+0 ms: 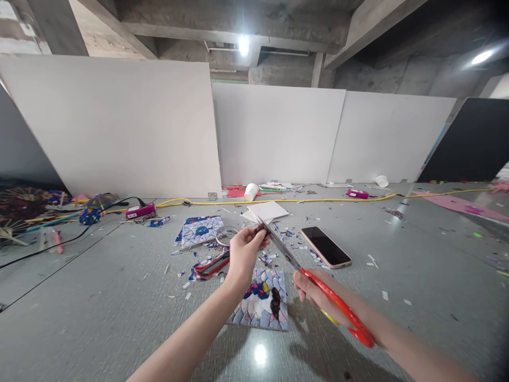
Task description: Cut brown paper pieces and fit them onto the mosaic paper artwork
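My left hand (245,253) pinches a small dark brown scrap (261,229), perhaps cloth, between thumb and fingers. My right hand (316,291) grips red-handled scissors (288,253), their blades reaching up and left to the scrap. Whether the blades are apart is hard to make out. Below my hands lies a square collage board (258,315) covered with pale blue-grey patches, with a dark brown piece (275,303) and bright blue, red and yellow bits on it. A red utility knife (212,265) rests just left of my left hand, near a roll of tape (226,235), partly hidden by that hand.
A phone (326,246) lies right of the scissors. Another patterned square (202,231) and white boards (270,211) lie farther off, among scattered snippets. A yellow cable (302,200) crosses behind, near a paper cup (251,192) and white panels (278,135).
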The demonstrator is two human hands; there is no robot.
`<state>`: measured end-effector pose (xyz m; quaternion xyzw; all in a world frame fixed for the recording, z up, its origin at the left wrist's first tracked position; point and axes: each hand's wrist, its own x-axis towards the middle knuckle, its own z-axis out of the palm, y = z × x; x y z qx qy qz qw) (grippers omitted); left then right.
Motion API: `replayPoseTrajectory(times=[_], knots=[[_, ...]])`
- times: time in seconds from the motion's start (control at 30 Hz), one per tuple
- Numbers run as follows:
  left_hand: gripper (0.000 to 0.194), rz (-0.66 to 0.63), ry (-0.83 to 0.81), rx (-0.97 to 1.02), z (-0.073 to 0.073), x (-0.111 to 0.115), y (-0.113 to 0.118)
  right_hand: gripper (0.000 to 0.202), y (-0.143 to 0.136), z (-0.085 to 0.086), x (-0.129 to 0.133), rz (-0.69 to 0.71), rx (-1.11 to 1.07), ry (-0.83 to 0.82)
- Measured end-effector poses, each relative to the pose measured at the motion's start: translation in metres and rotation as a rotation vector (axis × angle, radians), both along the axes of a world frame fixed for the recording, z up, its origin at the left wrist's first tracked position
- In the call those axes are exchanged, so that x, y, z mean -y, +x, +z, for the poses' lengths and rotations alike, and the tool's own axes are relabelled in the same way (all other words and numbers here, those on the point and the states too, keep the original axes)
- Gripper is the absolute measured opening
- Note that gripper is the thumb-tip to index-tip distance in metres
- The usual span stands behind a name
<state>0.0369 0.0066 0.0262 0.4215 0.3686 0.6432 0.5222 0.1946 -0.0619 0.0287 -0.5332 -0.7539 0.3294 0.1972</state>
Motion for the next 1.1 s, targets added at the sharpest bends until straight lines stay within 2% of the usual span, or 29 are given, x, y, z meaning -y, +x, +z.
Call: replayPoseTrajectory(times=[0.37, 0.7, 0.9, 1.1], knots=[[0.023, -0.019, -0.019, 0.006, -0.0006, 0.0000, -0.0001, 0.058, -0.0013, 0.0044, 0.0047, -0.027, -0.029, -0.016], [0.023, -0.032, -0.029, -0.023, -0.0015, -0.0006, -0.0023, 0.058, 0.0023, -0.0032, -0.0017, -0.018, -0.029, -0.027], [0.022, -0.035, -0.024, -0.010, -0.0015, -0.0019, -0.0034, 0.058, 0.0020, -0.0011, 0.0005, -0.074, -0.023, -0.015], [0.022, -0.044, -0.023, 0.001, 0.0019, -0.0017, -0.0054, 0.056, 0.0042, -0.0012, -0.0011, -0.062, -0.003, 0.017]])
